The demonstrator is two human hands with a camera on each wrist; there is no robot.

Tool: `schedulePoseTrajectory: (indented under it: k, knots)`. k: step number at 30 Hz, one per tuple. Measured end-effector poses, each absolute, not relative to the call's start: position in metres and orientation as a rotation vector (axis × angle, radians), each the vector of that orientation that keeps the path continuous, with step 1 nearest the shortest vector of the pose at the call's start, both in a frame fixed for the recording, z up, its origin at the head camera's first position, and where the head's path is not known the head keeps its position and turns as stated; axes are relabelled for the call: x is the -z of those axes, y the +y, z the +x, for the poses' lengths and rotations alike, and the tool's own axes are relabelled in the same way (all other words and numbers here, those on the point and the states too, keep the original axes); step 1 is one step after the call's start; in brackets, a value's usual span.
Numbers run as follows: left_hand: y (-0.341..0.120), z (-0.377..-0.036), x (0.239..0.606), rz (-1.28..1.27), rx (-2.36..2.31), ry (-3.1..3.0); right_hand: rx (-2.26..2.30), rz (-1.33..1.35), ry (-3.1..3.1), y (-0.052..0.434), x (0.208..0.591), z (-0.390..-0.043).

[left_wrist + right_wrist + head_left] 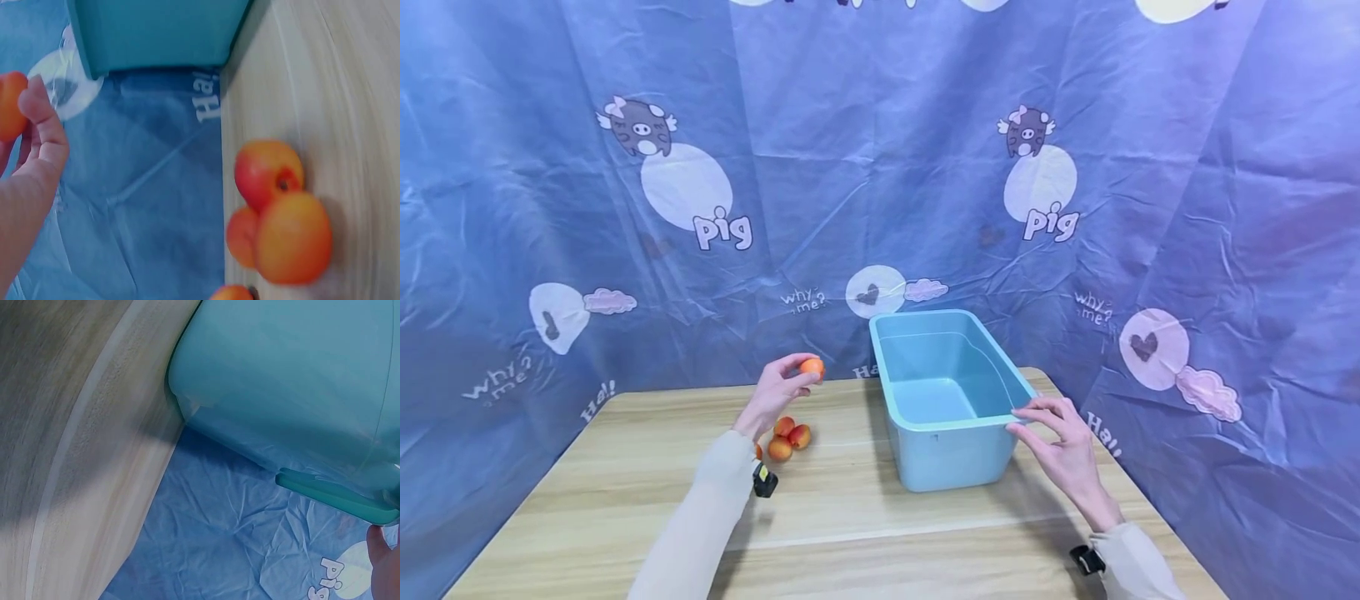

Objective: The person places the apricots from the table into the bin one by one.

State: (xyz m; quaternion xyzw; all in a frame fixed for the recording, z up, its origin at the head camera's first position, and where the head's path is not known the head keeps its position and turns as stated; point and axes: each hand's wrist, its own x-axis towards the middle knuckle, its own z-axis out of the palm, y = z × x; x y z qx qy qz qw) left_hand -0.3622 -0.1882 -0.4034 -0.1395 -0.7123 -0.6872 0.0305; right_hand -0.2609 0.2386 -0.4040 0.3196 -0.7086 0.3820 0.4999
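My left hand (772, 395) pinches an orange apricot (812, 367) between thumb and fingertips, raised above the table's far edge and left of the bin. In the left wrist view this apricot (11, 106) is cut off at the frame's edge. Several red-orange apricots (780, 449) lie clustered on the table beneath my left wrist, one partly hidden by the sleeve. On the right, my right hand (1067, 454) grips the near right corner of a light blue plastic bin (955, 460), thumb below the rim and fingers on top. Inside the bin, the visible floor is bare.
The bin stands upright on a pale wood-grain table (827, 533), toward the back right. A blue printed cloth (865, 167) hangs behind the table and along its sides. Black straps with small devices (765, 480) sit on both wrists.
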Motion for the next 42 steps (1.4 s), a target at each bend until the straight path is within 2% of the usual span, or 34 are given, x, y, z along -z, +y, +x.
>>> schedulePoseTrajectory:
  k: [28, 42]
  knots:
    - [-0.097, -0.4, 0.361, -0.469, 2.045, -2.086, -0.928, 0.769, -1.71, 0.236, 0.406, -0.26]
    - [-0.05, -0.411, 0.361, -0.413, 1.783, -2.203, -0.939, 0.748, -1.745, 0.246, 0.413, -0.268]
